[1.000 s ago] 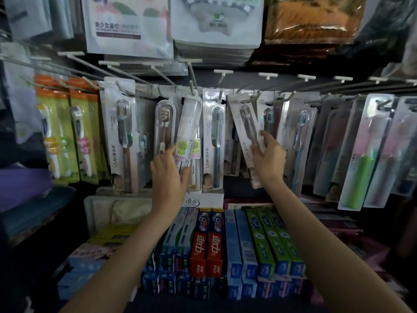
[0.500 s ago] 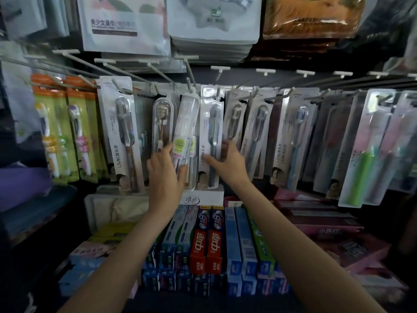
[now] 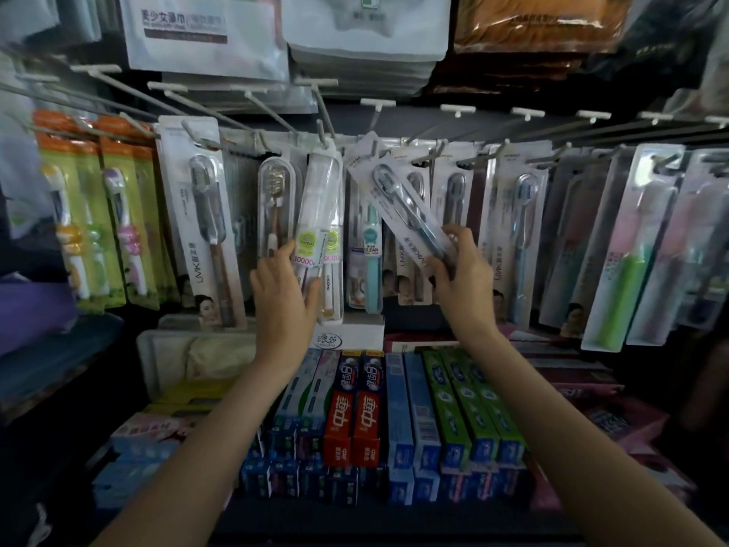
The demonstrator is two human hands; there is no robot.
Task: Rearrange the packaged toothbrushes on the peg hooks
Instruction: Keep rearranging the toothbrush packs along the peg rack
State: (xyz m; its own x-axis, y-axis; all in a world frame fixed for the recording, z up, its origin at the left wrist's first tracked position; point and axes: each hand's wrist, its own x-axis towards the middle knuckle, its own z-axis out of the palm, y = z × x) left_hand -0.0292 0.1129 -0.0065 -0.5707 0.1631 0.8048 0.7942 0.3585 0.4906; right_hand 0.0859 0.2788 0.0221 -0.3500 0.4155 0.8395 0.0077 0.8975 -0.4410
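Packaged toothbrushes hang in a row on white peg hooks [image 3: 378,106]. My right hand [image 3: 459,270] grips the lower end of a white LMK toothbrush pack [image 3: 394,195], which is tilted with its top end up near a hook at the centre. My left hand [image 3: 286,282] holds the bottom of a clear tube-shaped toothbrush pack with a green round sticker [image 3: 317,215], hanging upright. Behind the tilted pack hangs a teal toothbrush pack [image 3: 371,258].
More LMK packs [image 3: 197,215] hang left and right, children's brushes in green-orange cards [image 3: 75,215] at far left, a green-handled brush [image 3: 627,270] at right. Toothpaste boxes [image 3: 355,420] are stacked on the shelf below. Bagged goods hang above.
My right hand has taken hold of an LMK pack at the centre and swung it to a tilt, uncovering the teal pack behind. My left hand stays on the clear tube pack.
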